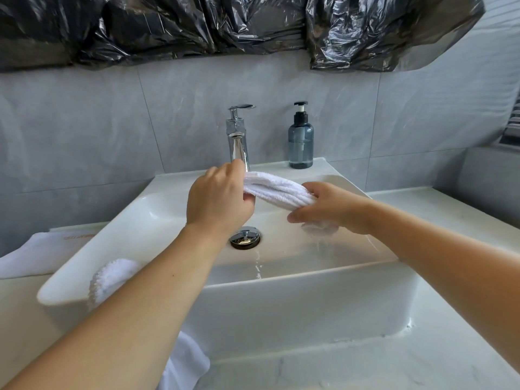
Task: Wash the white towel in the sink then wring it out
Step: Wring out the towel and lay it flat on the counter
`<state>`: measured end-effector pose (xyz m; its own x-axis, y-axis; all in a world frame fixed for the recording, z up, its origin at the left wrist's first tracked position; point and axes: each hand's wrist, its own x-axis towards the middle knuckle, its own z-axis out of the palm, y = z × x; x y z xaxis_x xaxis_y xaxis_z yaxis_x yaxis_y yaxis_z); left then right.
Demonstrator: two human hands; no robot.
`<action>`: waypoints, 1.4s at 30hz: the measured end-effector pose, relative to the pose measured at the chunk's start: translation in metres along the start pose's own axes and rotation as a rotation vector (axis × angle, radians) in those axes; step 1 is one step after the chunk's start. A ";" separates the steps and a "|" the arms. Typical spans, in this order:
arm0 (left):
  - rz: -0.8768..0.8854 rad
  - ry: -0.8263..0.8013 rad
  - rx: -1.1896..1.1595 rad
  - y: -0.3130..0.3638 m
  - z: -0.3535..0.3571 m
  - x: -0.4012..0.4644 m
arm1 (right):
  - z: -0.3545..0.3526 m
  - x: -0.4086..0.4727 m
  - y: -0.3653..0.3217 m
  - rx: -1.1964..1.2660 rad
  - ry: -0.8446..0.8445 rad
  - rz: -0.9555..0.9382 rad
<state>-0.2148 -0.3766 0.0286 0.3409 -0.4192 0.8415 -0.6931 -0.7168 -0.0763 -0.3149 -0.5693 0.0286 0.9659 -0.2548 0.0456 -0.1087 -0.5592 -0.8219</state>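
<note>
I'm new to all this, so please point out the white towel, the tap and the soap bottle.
white towel [277, 190], head view: middle of the rolled cloth between the hands.
tap [237, 139], head view: chrome upright body.
soap bottle [300, 144], head view: blue body.

White marble counter [439, 358] w/ basin [309, 305] on top, folded white cloth [36, 257] at left

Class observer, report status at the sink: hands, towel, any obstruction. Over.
Left hand and right hand each grip an end of the white towel. Towel bunched into a roll above the sink. Nothing in the way.
</note>
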 end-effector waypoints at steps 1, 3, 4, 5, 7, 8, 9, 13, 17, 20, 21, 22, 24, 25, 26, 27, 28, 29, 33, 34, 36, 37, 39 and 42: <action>-0.028 0.015 -0.008 -0.002 0.001 0.000 | 0.000 -0.002 -0.001 0.020 -0.043 0.024; -0.082 0.026 -0.024 -0.005 0.002 -0.001 | 0.000 -0.003 0.001 0.079 -0.116 0.053; -0.101 0.020 -0.035 -0.005 0.003 -0.001 | 0.001 -0.002 0.003 0.132 -0.140 0.061; -0.112 0.011 -0.044 -0.005 0.003 -0.001 | 0.001 -0.001 0.005 0.194 -0.154 0.074; -0.111 -0.008 -0.050 -0.003 0.003 -0.001 | 0.000 0.000 0.006 0.275 -0.183 0.069; -0.106 -0.016 -0.052 -0.002 0.003 -0.001 | 0.001 0.000 0.005 0.271 -0.187 0.049; -0.104 -0.023 -0.055 -0.002 0.004 -0.002 | 0.002 -0.001 0.004 0.235 -0.178 0.032; -0.143 -0.051 -0.067 -0.003 0.003 -0.002 | 0.002 -0.001 0.002 0.125 -0.132 0.018; -0.185 -0.104 -0.060 -0.005 0.001 -0.002 | 0.001 0.001 0.002 0.382 -0.288 0.115; -0.201 -0.134 -0.065 -0.004 -0.001 -0.002 | 0.000 0.001 0.008 0.185 -0.283 0.033; -0.201 -0.143 -0.069 -0.003 -0.001 -0.002 | 0.000 0.001 0.007 0.084 -0.253 0.013; -0.200 -0.153 -0.073 -0.002 -0.001 -0.002 | -0.001 0.001 0.007 0.004 -0.218 0.001; -0.195 -0.168 -0.084 0.000 -0.001 -0.002 | 0.000 0.003 0.006 -0.040 -0.168 -0.013; -0.194 -0.168 -0.088 0.000 -0.001 -0.002 | 0.000 0.003 0.006 -0.009 -0.156 -0.022; -0.194 -0.166 -0.089 0.000 -0.001 -0.002 | 0.000 0.003 0.006 0.043 -0.162 -0.032; -0.193 -0.164 -0.090 0.000 -0.001 -0.002 | 0.000 0.003 0.005 0.100 -0.188 -0.033; -0.190 -0.163 -0.092 0.000 -0.001 -0.002 | 0.000 0.002 0.006 0.163 -0.229 -0.020; -0.188 -0.165 -0.093 0.000 0.000 -0.003 | 0.001 0.001 0.005 0.202 -0.271 -0.001; -0.198 -0.175 -0.100 -0.001 0.001 -0.003 | 0.000 -0.002 0.002 0.248 -0.303 0.093; -0.205 -0.174 -0.105 -0.001 0.000 -0.003 | -0.001 -0.002 0.001 0.322 -0.332 0.127; -0.220 -0.175 -0.109 -0.002 0.000 -0.003 | -0.004 -0.001 -0.001 0.450 -0.426 0.160; -0.223 -0.179 -0.110 -0.002 0.000 -0.003 | -0.005 -0.001 -0.001 0.451 -0.447 0.155; -0.221 -0.193 -0.103 -0.002 0.000 -0.003 | -0.004 -0.001 0.001 0.368 -0.438 0.133; -0.202 -0.204 -0.101 -0.001 0.000 -0.003 | 0.000 0.000 0.004 0.180 -0.403 0.070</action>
<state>-0.2148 -0.3746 0.0256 0.5920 -0.3843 0.7084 -0.6543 -0.7423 0.1441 -0.3148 -0.5712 0.0252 0.9760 0.0609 -0.2090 -0.1685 -0.3963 -0.9025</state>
